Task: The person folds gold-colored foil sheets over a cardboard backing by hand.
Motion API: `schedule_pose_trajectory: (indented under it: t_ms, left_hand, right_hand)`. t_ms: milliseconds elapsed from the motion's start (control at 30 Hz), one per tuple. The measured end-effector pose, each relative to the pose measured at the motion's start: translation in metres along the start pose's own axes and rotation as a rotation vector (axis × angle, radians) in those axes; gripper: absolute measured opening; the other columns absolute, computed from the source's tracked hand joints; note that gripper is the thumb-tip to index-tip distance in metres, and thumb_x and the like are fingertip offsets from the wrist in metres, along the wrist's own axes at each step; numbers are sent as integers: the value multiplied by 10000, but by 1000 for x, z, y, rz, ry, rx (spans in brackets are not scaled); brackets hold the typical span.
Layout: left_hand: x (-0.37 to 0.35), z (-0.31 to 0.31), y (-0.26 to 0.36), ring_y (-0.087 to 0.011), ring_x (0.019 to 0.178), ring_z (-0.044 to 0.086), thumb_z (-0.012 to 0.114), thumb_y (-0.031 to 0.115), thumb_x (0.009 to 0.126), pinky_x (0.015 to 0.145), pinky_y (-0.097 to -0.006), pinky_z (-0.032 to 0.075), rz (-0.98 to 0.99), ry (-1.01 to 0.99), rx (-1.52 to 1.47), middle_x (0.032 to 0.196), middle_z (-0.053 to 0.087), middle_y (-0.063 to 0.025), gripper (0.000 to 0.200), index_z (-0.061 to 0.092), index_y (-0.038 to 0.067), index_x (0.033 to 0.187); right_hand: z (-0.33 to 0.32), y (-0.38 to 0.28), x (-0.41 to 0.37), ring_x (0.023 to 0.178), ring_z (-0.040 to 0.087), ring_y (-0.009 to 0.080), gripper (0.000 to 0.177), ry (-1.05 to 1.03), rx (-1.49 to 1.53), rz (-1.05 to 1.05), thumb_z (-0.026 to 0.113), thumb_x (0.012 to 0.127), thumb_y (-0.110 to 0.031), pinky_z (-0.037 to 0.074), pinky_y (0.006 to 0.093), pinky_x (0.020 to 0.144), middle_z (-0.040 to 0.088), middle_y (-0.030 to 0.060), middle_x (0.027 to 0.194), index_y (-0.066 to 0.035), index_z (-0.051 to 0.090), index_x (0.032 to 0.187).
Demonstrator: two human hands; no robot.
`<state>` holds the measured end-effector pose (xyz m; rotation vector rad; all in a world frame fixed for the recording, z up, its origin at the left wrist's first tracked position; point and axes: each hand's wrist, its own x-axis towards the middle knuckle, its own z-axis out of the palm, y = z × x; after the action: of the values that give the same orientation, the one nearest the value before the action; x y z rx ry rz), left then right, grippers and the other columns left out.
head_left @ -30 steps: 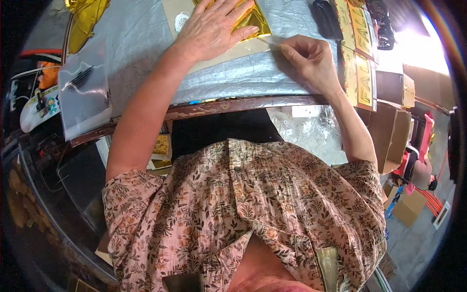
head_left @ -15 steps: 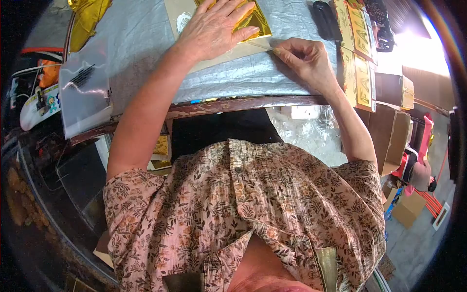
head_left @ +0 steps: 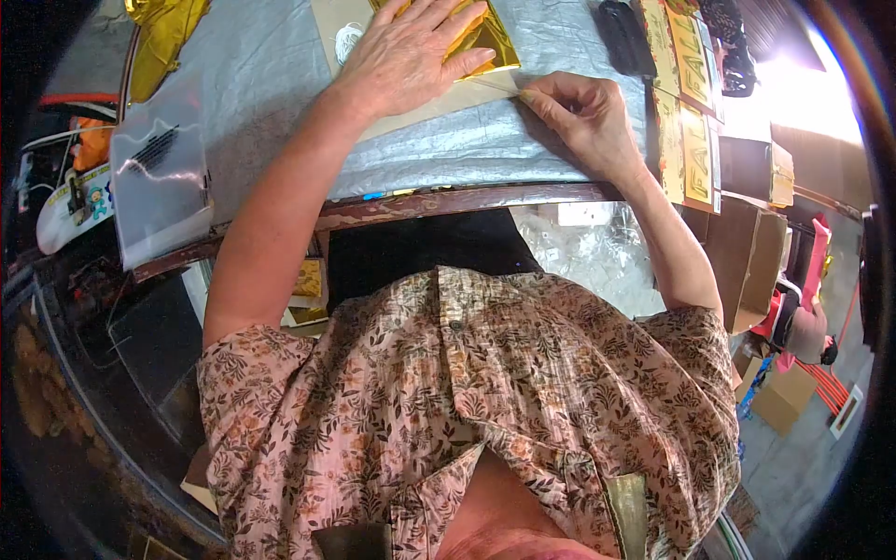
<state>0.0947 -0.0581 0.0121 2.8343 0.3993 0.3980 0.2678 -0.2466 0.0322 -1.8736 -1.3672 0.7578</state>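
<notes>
My left hand (head_left: 411, 54) lies flat with fingers spread on a shiny gold foil sheet (head_left: 493, 51), pressing it against a beige board (head_left: 411, 114). A small coil of white string (head_left: 348, 41) lies on the board beside my left wrist. To the right, my right hand (head_left: 583, 117) pinches the end of a thin string (head_left: 493, 86) between thumb and forefinger. That string runs from the edge of the gold foil near my left thumb, across the board's right part. My left palm hides much of the foil.
Silvery sheeting (head_left: 261, 84) covers the table. Gold foil (head_left: 168, 42) and a clear plastic sleeve (head_left: 161, 182) are at the left. Printed "FALL" cards (head_left: 689, 154) and a black object (head_left: 625, 37) stand at the right. Cardboard boxes (head_left: 747, 252) and a person (head_left: 803, 322) are beyond.
Almost nothing differs. The whole view has shifted slightly, and both hands keep the same pose on the foil and the string.
</notes>
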Motion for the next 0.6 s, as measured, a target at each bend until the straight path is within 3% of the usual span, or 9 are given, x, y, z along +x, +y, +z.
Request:
schedule_pose_trajectory:
  t_ms: [600]
  left_hand:
    - [1,-4,4,-357,1496,288,446,500,1037,1229,-485,182,-32,-30,-14,1609,325,-210,699,385,3,1526]
  right_hand:
    - [6,4,0,705,547,35,179,37,-74,-14,710,965,-152,462,227,642,699,-16,774,14,752,1019]
